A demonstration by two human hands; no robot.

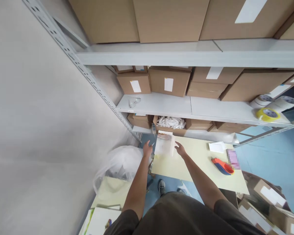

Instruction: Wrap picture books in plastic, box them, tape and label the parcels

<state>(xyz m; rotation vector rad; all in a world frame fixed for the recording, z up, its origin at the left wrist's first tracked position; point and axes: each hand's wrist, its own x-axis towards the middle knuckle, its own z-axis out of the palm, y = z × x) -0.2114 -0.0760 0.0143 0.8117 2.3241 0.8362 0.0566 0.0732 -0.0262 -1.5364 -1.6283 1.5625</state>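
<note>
A thin whitish bag or sheet [164, 146] lies on the far left corner of a pale yellow table [198, 166]. My right hand [179, 149] rests at the sheet's right edge, fingers bent onto it. To the left of the sheet, my left hand [147, 148] hovers over the table's left edge; its fingers are curled, and what they hold, if anything, is too small to see. A printed item [164, 134] peeks out from under the sheet's far end.
A grey metal shelf rack [186, 107] full of cardboard boxes stands behind the table, with tape rolls [268, 114] at its right. An orange-blue tape dispenser [222, 165] and white paper [217, 147] lie on the table. A clear plastic bag [121, 163] sits on the floor at left.
</note>
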